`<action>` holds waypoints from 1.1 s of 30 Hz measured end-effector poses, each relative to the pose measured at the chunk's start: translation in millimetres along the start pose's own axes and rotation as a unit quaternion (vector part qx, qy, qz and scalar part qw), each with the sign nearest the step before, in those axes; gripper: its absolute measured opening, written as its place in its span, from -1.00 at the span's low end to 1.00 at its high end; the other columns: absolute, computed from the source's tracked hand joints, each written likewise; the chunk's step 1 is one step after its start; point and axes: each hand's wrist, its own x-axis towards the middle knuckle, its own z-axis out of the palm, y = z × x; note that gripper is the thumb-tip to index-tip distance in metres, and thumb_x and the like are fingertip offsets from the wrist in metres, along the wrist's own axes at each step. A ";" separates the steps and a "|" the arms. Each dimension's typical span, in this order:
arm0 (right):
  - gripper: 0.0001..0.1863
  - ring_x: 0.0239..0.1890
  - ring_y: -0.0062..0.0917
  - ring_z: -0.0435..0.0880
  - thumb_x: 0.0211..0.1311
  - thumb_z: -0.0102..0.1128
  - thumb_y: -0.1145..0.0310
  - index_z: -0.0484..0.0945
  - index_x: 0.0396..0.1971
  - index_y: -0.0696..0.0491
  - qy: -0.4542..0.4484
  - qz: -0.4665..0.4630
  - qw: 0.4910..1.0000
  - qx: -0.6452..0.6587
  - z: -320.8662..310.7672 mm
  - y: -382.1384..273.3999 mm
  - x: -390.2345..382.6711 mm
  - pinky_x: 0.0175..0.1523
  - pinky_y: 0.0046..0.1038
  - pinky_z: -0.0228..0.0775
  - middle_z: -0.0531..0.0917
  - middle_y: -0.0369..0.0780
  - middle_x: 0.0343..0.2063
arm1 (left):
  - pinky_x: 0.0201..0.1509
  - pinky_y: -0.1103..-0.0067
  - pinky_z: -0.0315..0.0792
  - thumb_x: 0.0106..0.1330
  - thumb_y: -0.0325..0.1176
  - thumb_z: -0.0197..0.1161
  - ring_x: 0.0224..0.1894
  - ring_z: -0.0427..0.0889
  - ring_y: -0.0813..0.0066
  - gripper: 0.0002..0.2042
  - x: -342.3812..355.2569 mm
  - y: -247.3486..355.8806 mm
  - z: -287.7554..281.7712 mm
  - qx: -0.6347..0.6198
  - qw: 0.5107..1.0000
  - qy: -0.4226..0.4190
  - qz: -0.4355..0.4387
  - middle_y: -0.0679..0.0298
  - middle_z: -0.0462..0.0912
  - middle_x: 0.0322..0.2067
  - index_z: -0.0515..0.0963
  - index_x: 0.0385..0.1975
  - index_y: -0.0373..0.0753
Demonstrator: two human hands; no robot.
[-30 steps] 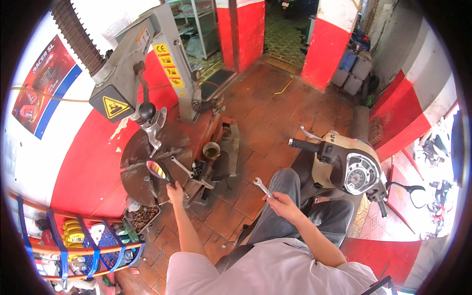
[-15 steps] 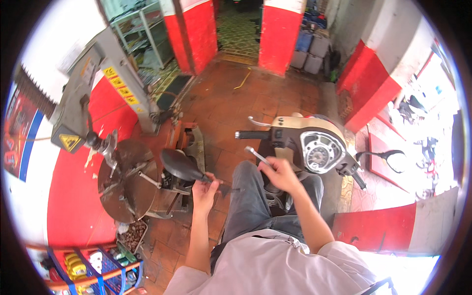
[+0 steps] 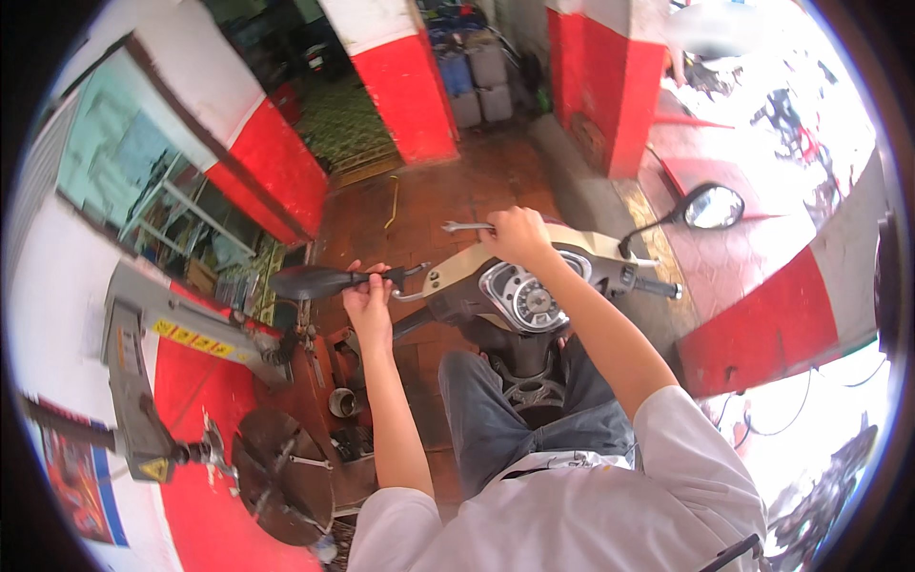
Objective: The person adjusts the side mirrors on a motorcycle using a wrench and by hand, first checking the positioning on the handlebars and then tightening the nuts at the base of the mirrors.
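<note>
My left hand (image 3: pixel 370 296) is closed around the stem of a black rear-view mirror (image 3: pixel 310 282). It is out by the left end of the scooter's handlebar, and the mirror head points left. A bent stem end shows past my fingers, near the tan front cover (image 3: pixel 456 276). In my closed right hand (image 3: pixel 519 236) is a silver open-end wrench (image 3: pixel 467 227), its jaw pointing left above the cover. That forearm crosses over the round gauge cluster (image 3: pixel 536 296). Another mirror (image 3: pixel 713 207) stands mounted on the handlebar's right side.
Left of me are a grey tyre-changer column (image 3: pixel 191 329) and its round turntable (image 3: pixel 283 477). Red-and-white pillars (image 3: pixel 405 100) rise ahead, with plastic jerrycans (image 3: pixel 486 71) beside one. A low red-and-white wall (image 3: pixel 762 324) is on the right. The scooter stands between my legs.
My view has swung round. Both hands have moved forward to the handlebar: the left carries the mirror to its left side, and the right brings the wrench above the front cover.
</note>
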 end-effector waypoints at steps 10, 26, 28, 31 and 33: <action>-0.70 -0.46 -0.10 0.70 0.09 0.17 0.16 0.68 -0.59 0.08 -0.028 0.036 0.999 0.014 -1.7 2.2 1.5 -0.24 -0.14 0.58 0.67 -0.01 -0.58 | -0.03 0.61 0.55 0.42 -0.41 0.25 -0.05 0.63 0.53 -0.54 16.5 -25.8 15.7 0.178 0.981 0.064 0.033 0.14 0.66 -0.06 0.24 0.23 -0.30; -0.72 -0.49 -0.13 0.70 0.06 0.25 0.15 0.71 -0.54 0.08 -0.002 0.025 1.000 0.010 0.4 1.3 1.7 -0.25 -0.17 0.58 0.67 -0.04 -0.60 | -0.20 0.62 0.61 0.26 -0.52 0.40 -0.27 0.68 0.50 -0.61 22.9 -35.1 17.0 0.169 0.981 0.060 0.070 0.10 0.65 -0.28 0.30 -0.07 -0.39; -0.72 -0.48 -0.13 0.70 0.05 0.25 0.15 0.71 -0.53 0.08 -0.004 0.026 1.000 0.016 0.3 -0.2 1.3 -0.25 -0.17 0.58 0.67 -0.05 -0.59 | -0.17 0.64 0.59 0.24 -0.54 0.42 -0.27 0.67 0.52 -0.63 19.2 -37.0 10.0 0.189 0.978 0.042 0.070 0.15 0.64 -0.28 0.32 -0.11 -0.37; -0.72 -0.47 -0.13 0.70 0.05 0.26 0.15 0.72 -0.51 0.07 -0.010 0.034 0.999 0.020 2.3 -0.9 0.8 -0.24 -0.17 0.58 0.68 -0.05 -0.58 | -0.24 0.69 0.56 0.25 -0.53 0.41 -0.29 0.67 0.55 -0.65 6.4 -39.2 13.7 0.183 0.973 0.030 0.136 0.18 0.63 -0.30 0.33 -0.13 -0.31; -0.72 -0.47 -0.13 0.70 0.06 0.26 0.15 0.72 -0.50 0.07 -0.019 0.041 0.999 0.015 -1.5 -1.8 0.7 -0.24 -0.18 0.58 0.68 -0.06 -0.58 | -0.13 0.68 0.54 0.26 -0.54 0.39 -0.20 0.66 0.54 -0.70 -5.3 -30.1 27.2 0.165 0.978 0.001 0.128 0.19 0.61 -0.24 0.37 -0.15 -0.26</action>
